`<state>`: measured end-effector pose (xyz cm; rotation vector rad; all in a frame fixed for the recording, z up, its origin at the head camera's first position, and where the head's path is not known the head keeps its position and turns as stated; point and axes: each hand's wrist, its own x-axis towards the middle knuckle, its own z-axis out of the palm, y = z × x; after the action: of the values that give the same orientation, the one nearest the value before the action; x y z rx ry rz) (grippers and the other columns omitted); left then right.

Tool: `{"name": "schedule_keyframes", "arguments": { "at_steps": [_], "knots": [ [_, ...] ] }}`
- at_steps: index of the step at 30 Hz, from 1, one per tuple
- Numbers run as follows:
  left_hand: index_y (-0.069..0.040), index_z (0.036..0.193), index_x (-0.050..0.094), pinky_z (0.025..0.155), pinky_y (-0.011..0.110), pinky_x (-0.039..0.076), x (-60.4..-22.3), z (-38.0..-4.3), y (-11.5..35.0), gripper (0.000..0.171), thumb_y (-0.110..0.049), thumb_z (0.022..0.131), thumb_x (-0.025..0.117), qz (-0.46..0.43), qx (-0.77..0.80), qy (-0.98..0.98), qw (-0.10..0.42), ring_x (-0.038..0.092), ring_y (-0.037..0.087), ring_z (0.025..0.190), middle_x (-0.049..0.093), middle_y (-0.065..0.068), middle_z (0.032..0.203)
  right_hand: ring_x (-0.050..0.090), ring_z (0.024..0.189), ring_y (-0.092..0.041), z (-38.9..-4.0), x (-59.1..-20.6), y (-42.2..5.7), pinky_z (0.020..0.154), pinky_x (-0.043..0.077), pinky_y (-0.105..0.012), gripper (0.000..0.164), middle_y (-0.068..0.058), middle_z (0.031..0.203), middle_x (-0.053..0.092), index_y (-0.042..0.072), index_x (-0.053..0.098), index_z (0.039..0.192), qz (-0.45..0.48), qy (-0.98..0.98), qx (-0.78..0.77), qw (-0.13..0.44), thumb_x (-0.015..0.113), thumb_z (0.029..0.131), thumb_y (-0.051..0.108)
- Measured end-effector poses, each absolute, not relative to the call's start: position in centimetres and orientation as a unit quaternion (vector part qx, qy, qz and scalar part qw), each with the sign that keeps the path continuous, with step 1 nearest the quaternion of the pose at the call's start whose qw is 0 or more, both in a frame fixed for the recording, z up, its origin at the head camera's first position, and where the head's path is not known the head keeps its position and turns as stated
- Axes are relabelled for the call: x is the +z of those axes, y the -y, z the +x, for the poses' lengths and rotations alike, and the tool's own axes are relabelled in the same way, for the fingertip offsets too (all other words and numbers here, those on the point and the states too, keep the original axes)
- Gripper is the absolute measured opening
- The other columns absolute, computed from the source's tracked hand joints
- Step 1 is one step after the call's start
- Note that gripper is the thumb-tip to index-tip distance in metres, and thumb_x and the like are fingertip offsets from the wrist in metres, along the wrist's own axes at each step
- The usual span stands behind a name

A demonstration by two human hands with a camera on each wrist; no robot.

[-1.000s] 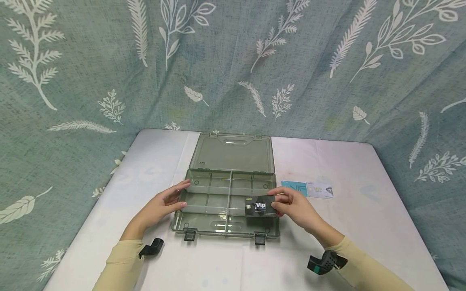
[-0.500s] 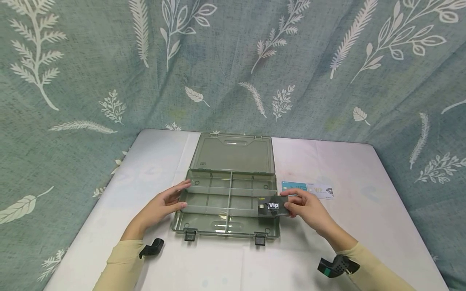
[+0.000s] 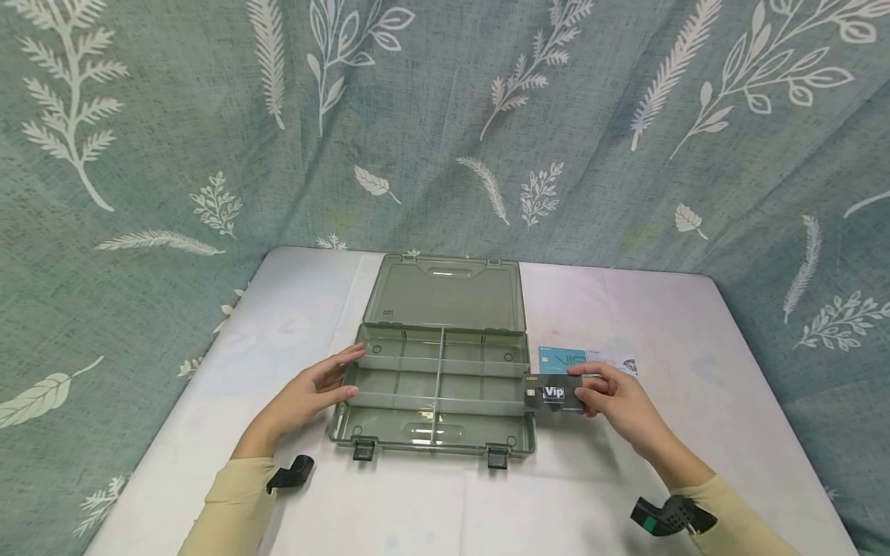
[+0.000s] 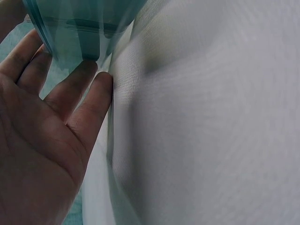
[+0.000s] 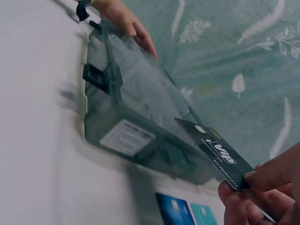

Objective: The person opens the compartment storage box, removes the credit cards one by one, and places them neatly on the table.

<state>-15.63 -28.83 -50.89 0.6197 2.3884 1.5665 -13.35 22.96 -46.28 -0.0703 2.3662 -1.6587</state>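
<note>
In the head view my right hand (image 3: 619,398) pinches a black card (image 3: 552,392) printed "Vip" by its right end, thumb on top. The card is level, its left end overlapping the right rim of a clear grey-green divided box (image 3: 434,448). My left hand (image 3: 309,390) rests against the box's left side, fingers fairly straight; the left wrist view shows its fingertips at the box wall (image 4: 70,28). Behind the black card lie a teal card (image 3: 556,357) and a whitish VIP card (image 3: 626,363), partly covered by my right hand.
The box's lid (image 3: 445,297) lies back flat behind it; two black latches (image 3: 497,457) hang at its front. In the right wrist view a dark blue card (image 5: 173,208) lies on the white tablecloth (image 3: 389,510). A leaf-patterned curtain (image 3: 431,116) surrounds the table.
My right hand has moved right with the black card, from over the box's right compartments to its right rim. My left hand and the box have stayed put.
</note>
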Motion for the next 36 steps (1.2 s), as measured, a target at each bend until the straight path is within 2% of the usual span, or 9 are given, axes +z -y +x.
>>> {"name": "schedule_keyframes", "arguments": {
  "at_steps": [3,8,20,27,36],
  "knots": [
    [-0.004,0.156,0.04,0.115,0.011,0.028,-51.0,-15.7,28.9,0.064,-0.013,0.099,0.068,0.212,0.533,-0.812,0.11,0.022,0.035,0.152,0.023,0.007,0.168,0.061,0.072,-0.018,-13.2,-46.1,-23.7,0.068,0.058,-0.041,0.035,-0.016,0.105,0.071,0.0,0.059,0.134,-0.009,-0.819,-0.562,0.115,0.063,0.099,0.001],
    [-0.004,0.156,0.04,0.115,0.011,0.027,-51.0,-15.8,29.0,0.064,-0.013,0.099,0.068,0.212,0.531,-0.813,0.107,0.023,0.035,0.152,0.024,0.008,0.168,0.061,0.075,-0.021,-13.1,-45.9,-24.8,0.068,0.057,-0.038,0.035,-0.017,0.109,0.07,0.002,0.059,0.134,0.004,-0.833,-0.544,0.1,0.062,0.1,0.003],
    [-0.005,0.156,0.04,0.115,0.011,0.027,-50.9,-15.7,28.9,0.064,-0.013,0.099,0.068,0.211,0.532,-0.812,0.11,0.023,0.035,0.152,0.023,0.007,0.168,0.06,0.079,-0.013,-12.6,-46.6,-27.8,0.068,0.057,-0.028,0.035,-0.016,0.108,0.068,0.0,0.057,0.136,0.036,-0.853,-0.515,0.075,0.06,0.101,0.004],
    [-0.005,0.156,0.04,0.115,0.011,0.027,-51.0,-15.7,28.8,0.064,-0.014,0.099,0.068,0.209,0.534,-0.811,0.111,0.023,0.035,0.152,0.024,0.005,0.168,0.057,0.078,-0.014,-12.5,-47.6,-29.5,0.065,0.055,-0.028,0.036,-0.014,0.106,0.066,0.0,0.055,0.138,0.067,-0.861,-0.499,0.073,0.059,0.103,0.006],
    [-0.006,0.156,0.04,0.115,0.011,0.027,-50.9,-15.6,28.8,0.064,-0.014,0.099,0.068,0.209,0.533,-0.813,0.11,0.023,0.035,0.152,0.024,0.004,0.168,0.052,0.074,-0.013,-13.0,-49.1,-31.0,0.055,0.047,-0.028,0.035,-0.008,0.1,0.063,0.0,0.055,0.137,0.102,-0.866,-0.484,0.071,0.057,0.103,0.005]
  ]
}}
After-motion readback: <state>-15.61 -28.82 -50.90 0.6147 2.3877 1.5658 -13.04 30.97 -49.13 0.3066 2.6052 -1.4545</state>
